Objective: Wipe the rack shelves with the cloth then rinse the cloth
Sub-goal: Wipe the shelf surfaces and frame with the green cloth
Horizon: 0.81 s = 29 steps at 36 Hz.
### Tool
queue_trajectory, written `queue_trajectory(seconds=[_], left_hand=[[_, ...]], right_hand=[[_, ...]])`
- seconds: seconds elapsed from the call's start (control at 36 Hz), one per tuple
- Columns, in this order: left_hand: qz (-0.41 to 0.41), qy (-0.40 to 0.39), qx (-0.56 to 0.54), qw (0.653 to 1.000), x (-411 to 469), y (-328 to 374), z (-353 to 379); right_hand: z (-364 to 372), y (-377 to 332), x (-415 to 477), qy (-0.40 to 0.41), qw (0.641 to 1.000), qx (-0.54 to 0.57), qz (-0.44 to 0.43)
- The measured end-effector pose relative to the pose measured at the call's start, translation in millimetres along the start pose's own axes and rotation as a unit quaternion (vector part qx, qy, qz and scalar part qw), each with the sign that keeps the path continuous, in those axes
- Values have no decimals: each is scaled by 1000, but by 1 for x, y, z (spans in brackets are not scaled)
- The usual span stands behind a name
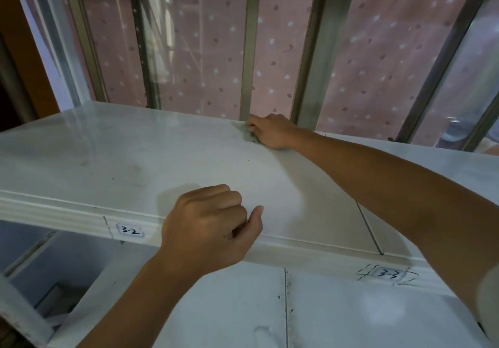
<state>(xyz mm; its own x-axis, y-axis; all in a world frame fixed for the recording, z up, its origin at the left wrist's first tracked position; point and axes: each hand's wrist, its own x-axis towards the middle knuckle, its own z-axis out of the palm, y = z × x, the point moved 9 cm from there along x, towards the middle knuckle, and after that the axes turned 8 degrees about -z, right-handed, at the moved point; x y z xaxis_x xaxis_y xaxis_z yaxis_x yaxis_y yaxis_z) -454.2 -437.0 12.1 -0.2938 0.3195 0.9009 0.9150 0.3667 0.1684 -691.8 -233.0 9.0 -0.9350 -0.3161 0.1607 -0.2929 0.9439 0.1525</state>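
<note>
Cloth (249, 135) bunched small, grey-green, at back edge of top shelf (94, 153), just in front of window bars (248, 50). Gripped under right hand (271, 131), fingers curled over it and pressing it to the surface; only a left fringe of fabric showing past the knuckles. Right arm stretched across full shelf depth.

Left hand (213, 220) at front lip, fingers curled into a fist, thumb out, holding nothing; touching the lip or just above it, cannot tell. Well apart from cloth.

Shelf long axis left-right. Bulk of visible surface, incl. faint smudges (135, 170), left of and nearer than the grip. Judged step: wiping top shelf, back strip. Next stroke probably leftward along back edge or drawn toward front lip; right hand the only one placed for it.

Labels 3-2 (130, 231) and 3-3 (388, 274) on front lip. Lower shelf (351, 307) below, dark specks along its seam, looks not yet wiped. Rinse not yet begun.
</note>
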Motion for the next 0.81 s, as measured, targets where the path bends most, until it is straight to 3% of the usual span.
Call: queue_trajectory(seconds=[0.17,0.36,0.5,0.61,0.81], left_hand=[[-9,6,-5,1000,-2,-3,-1],[3,21,-7,1000,-8,2,-11],[23,-20,5,1000,-26,0,-25],[26,-38,38,998,-43,-24,-54],[-19,-4,94,995,-62,-94,-129]], right_hand=[[-23,-128,-33,20,985,42,-164],[-34,-170,-65,40,981,58,-178],[-37,-153,-63,41,987,88,-125],[-34,-122,-54,52,997,58,-8],[-34,-110,-52,44,995,11,94]])
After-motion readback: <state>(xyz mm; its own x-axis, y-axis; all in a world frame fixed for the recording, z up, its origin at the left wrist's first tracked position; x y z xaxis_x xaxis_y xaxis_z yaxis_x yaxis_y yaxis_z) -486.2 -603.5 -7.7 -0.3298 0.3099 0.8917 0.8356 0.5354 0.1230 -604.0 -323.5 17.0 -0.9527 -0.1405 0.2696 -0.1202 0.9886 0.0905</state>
